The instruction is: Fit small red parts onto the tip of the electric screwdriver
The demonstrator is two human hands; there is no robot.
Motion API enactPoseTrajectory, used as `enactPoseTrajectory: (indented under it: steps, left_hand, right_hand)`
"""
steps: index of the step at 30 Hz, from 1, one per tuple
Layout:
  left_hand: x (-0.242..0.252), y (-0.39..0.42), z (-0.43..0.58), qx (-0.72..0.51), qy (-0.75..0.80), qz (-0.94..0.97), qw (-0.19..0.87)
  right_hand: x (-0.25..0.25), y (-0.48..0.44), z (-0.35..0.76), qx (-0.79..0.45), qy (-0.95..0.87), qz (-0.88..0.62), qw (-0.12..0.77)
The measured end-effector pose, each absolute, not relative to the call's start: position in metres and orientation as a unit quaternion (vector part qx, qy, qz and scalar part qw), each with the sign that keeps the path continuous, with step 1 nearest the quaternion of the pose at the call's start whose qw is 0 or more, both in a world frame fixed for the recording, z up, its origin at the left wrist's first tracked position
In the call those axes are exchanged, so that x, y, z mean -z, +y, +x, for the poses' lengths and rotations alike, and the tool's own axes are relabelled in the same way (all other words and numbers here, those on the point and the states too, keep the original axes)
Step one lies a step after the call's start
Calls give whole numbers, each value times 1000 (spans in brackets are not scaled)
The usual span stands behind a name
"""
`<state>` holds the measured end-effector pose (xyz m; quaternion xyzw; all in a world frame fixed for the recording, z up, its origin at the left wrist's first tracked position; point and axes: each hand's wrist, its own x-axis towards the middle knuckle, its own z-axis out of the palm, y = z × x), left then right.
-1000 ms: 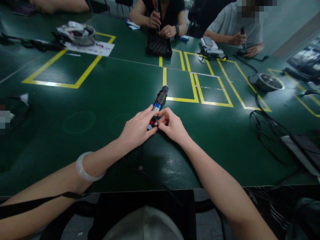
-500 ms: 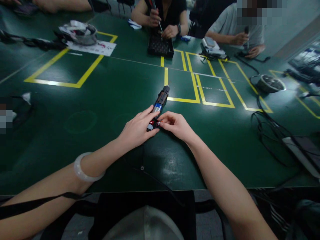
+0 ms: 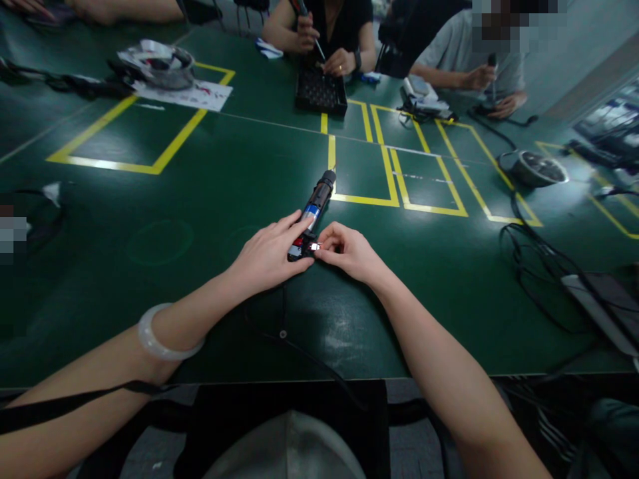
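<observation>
A slim black tube-shaped device [image 3: 319, 189] with its inside laid bare lies at a slant on the green table. It has a blue and silver middle section and red parts at the near end. My left hand [image 3: 267, 256] lies over its near half, thumb on the near side and fingers across the top, holding it against the table. My right hand [image 3: 349, 253] is closed in a pinch at the near end, on a small bright piece [image 3: 315, 247] beside the device. The fingertips hide part of that piece, and I cannot tell exactly what it is.
A black cord [image 3: 309, 362] runs toward the table's front edge. Further cables and a grey-topped device [image 3: 599, 306] lie at right, near a round metal part [image 3: 542, 167]. Yellow tape marks the table. Across it, two people work with tools, one over a black tray [image 3: 321, 93].
The device and both my hands have shifted slightly left and toward me. The small piece at my right fingertips now shows a bright, shiny face.
</observation>
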<state>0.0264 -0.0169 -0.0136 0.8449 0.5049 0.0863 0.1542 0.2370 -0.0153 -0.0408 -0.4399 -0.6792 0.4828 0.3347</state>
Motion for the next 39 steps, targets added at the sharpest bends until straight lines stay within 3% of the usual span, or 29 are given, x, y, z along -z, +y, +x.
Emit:
enactPoseTrajectory:
  steps: [6, 13, 39]
  left_hand:
    - [15, -17, 26, -91, 502, 846, 156]
    - [16, -17, 25, -92, 499, 848, 152]
    - [16, -16, 26, -91, 496, 848, 163]
  right_hand:
    - [42, -17, 236, -458, -700, -447, 317]
    - [37, -19, 232, -321, -761, -470, 310]
    - [37, -21, 229, -356, -747, -476, 298]
